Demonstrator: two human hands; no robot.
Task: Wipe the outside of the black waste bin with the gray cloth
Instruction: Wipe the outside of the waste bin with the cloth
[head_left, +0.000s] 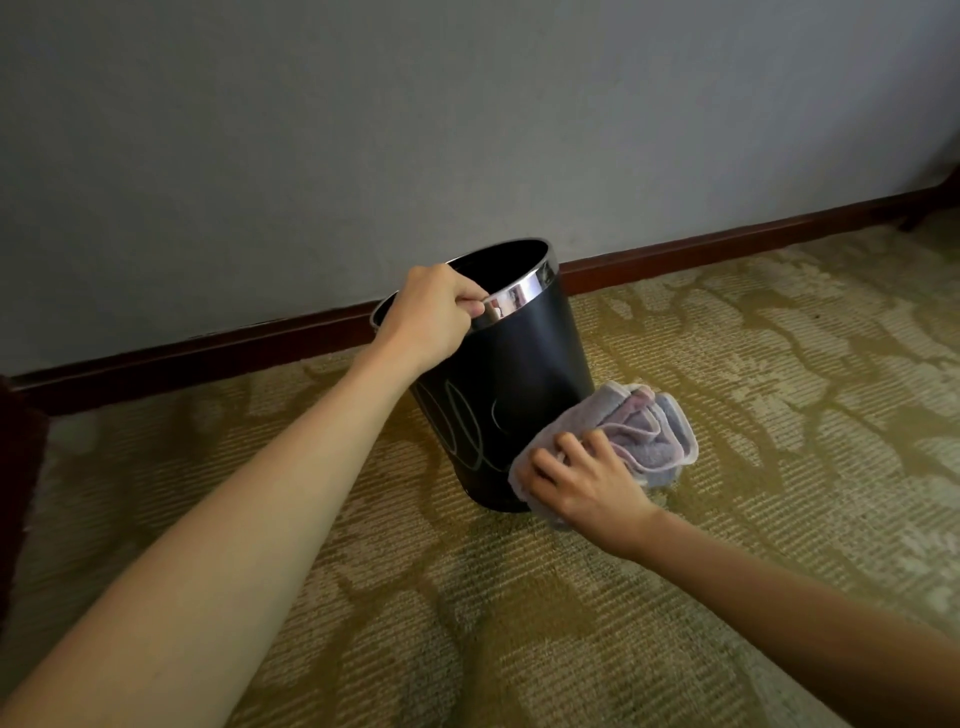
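The black waste bin (519, 374) with a shiny chrome rim stands on the carpet, tilted toward the wall. My left hand (428, 317) grips its rim on the near side, fingers curled over the edge. My right hand (584, 480) holds the bunched gray cloth (644, 434) and presses it against the bin's lower right side, near the base. Part of the cloth bulges out to the right of my fingers.
A patterned olive carpet (727, 364) covers the floor. A gray wall (467, 130) with a dark wooden skirting board (727, 244) runs just behind the bin. Dark wooden furniture (18, 467) stands at the left edge.
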